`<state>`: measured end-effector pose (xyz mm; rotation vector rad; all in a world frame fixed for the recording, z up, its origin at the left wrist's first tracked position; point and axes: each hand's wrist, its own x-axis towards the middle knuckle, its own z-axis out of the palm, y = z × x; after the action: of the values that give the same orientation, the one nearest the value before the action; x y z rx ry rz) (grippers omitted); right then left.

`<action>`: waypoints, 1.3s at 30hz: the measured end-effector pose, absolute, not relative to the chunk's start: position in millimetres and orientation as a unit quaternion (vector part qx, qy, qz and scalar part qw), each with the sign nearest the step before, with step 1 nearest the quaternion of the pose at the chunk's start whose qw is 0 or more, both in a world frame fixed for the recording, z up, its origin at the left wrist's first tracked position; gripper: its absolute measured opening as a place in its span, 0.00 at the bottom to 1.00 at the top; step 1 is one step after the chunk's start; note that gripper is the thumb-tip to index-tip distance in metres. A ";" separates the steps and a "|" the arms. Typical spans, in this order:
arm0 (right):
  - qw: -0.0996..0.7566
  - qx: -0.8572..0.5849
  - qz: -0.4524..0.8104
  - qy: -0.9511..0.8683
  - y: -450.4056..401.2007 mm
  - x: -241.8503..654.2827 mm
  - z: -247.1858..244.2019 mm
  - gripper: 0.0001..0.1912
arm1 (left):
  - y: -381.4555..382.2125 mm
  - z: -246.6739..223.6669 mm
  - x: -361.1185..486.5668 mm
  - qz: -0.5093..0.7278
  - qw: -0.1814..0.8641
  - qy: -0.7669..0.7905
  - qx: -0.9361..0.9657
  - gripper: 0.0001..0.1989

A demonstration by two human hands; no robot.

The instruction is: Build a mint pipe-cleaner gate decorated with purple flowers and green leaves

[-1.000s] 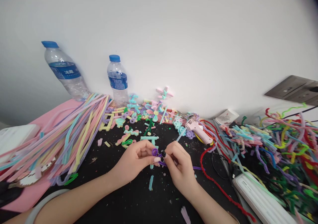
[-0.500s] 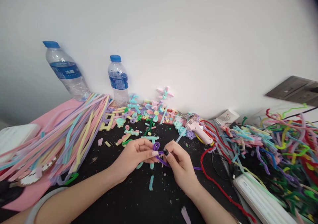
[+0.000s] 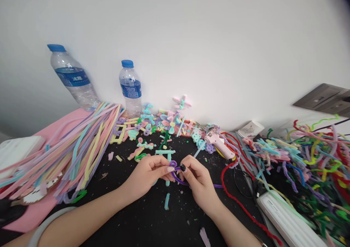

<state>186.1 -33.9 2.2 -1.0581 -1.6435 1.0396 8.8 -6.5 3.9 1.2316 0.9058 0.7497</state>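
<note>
A purple pipe cleaner runs between my two hands, with a small loop curled at its upper end. My left hand pinches it just under the loop with thumb and fingertips. Close beside it, my right hand grips the same stem, and its tail sticks out to the right past the hand. Behind my fingers lies a mint-green pipe cleaner piece shaped like a T, partly covered. A short teal piece rests on the black table below my hands.
Long pastel pipe cleaners are heaped at left, with two water bottles behind. A pink glue gun lies at right near a red twisted cord, a white power strip and a tangled coloured pile. Small finished shapes line the wall.
The purple loop between my fingertips has become smaller and rounder and sits slightly lower. Both hands stay in nearly the same place.
</note>
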 end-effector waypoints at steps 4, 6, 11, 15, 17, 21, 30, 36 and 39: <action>0.439 -0.440 0.399 -0.674 -35.5 185.6 3.1 0.14 | -8.5 6.4 8.2 0.332 0.610 0.399 0.598 0.10; 0.438 -0.448 0.385 -0.677 -36.9 185.2 3.7 0.14 | -9.3 7.3 7.7 0.332 0.576 0.408 0.626 0.10; 0.442 -0.457 0.375 -0.675 -38.3 184.4 3.3 0.15 | -10.4 8.1 7.8 0.331 0.560 0.407 0.641 0.10; 0.442 -0.458 0.385 -0.668 -37.0 183.7 2.7 0.15 | -11.7 7.3 8.8 0.331 0.598 0.386 0.620 0.12; 0.442 -0.456 0.395 -0.664 -36.4 183.9 2.9 0.16 | -11.7 6.0 9.0 0.325 0.625 0.376 0.602 0.12; 0.438 -0.458 0.393 -0.666 -36.1 186.8 3.6 0.15 | -10.1 3.1 8.2 0.305 0.664 0.361 0.580 0.11; 0.412 -0.468 0.329 -0.709 -35.4 190.1 7.0 0.13 | -10.7 5.4 9.2 0.301 0.669 0.360 0.577 0.12; 0.388 -0.476 0.332 -0.716 -34.4 189.3 6.1 0.07 | -10.2 5.4 10.1 0.280 0.699 0.348 0.559 0.13; 0.373 -0.479 0.314 -0.730 -34.6 189.3 4.9 0.08 | -10.8 3.8 10.7 0.271 0.703 0.350 0.556 0.13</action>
<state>189.3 -34.6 4.9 -1.2259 -1.8709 0.8033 10.7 -10.8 3.8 1.2377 0.7786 0.6029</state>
